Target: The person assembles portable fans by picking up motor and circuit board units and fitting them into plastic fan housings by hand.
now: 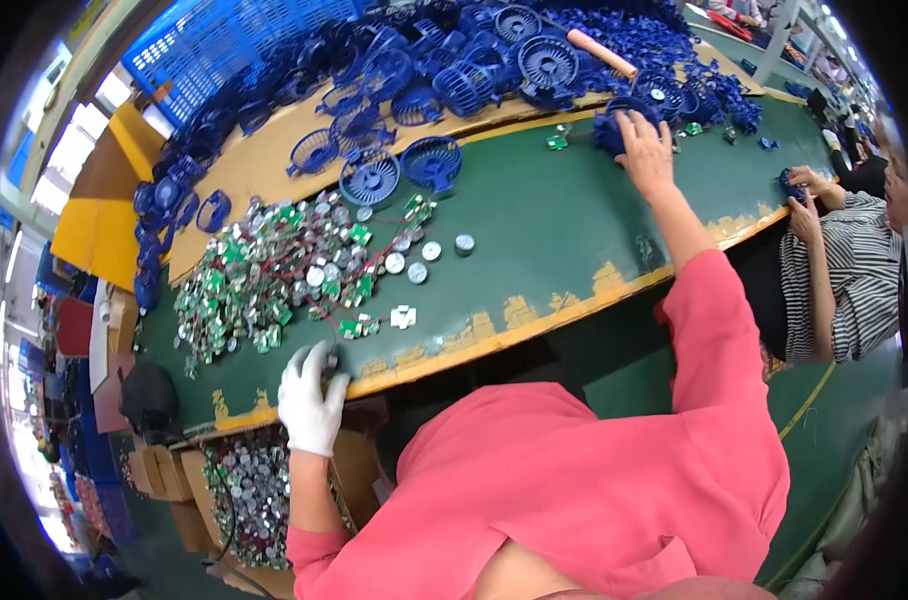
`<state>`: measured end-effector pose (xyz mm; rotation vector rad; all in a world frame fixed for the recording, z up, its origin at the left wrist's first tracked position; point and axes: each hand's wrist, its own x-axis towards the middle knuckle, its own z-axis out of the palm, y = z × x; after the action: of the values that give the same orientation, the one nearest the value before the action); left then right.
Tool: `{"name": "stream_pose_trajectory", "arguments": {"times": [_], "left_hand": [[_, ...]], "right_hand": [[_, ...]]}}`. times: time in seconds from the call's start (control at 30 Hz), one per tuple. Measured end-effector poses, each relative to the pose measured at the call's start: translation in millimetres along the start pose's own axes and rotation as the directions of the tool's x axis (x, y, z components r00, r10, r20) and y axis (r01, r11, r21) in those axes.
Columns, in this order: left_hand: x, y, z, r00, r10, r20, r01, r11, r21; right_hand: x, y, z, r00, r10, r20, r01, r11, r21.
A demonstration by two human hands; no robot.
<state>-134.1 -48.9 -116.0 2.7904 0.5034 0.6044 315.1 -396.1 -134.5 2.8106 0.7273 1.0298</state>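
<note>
– Right hand (646, 150)?
– Bent over a blue fan casing (608, 134), right of the motor pile (264, 270), likely steadying it.
– Left hand (311, 408)?
– Gloved, thumb spread, below the pile. Whether either grips, can't tell.

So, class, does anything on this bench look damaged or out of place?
Yes. The yellow edge of the green table looks worn, its paint patchy. Also, a pale pink stick lies among the blue fan parts, unlike anything around it.

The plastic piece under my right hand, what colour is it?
The plastic piece is dark blue; the head view, the only one here, shows it.
</note>
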Motion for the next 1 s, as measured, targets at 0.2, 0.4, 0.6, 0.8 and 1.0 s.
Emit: {"name": "stream_pose_trajectory", "arguments": {"times": [0.2, 0.4, 0.6, 0.8, 1.0], "left_hand": [[6.0, -13.6, 3.7, 0.987, -0.158, 0.023, 0.158, 0.987, 0.014], [20.9, -8.1, 16.7, 0.998, -0.063, -0.027, 0.064, 0.998, 0.006], [17.9, -0.4, 38.7, 0.980, 0.001, -0.200, -0.023, 0.994, -0.109], [14.4, -0.1, 38.0, 0.981, -0.078, -0.176, 0.047, 0.984, -0.170], [21.9, 7.8, 33.3, 0.985, -0.054, -0.164, 0.030, 0.989, -0.146]], "right_hand": [[20.8, -39.9, -12.5, 0.996, 0.023, -0.091, 0.000, 0.970, 0.242], [96.2, -41.8, 7.5, 0.951, 0.309, -0.011, -0.197, 0.632, 0.749], [170.9, -12.6, 72.5, 0.921, 0.389, 0.029, -0.189, 0.380, 0.906], [208.8, 15.8, 131.4, 0.809, 0.484, 0.334, -0.496, 0.257, 0.830], [221.1, 6.5, 158.5, 0.699, 0.468, 0.540, -0.685, 0.225, 0.692]]}}
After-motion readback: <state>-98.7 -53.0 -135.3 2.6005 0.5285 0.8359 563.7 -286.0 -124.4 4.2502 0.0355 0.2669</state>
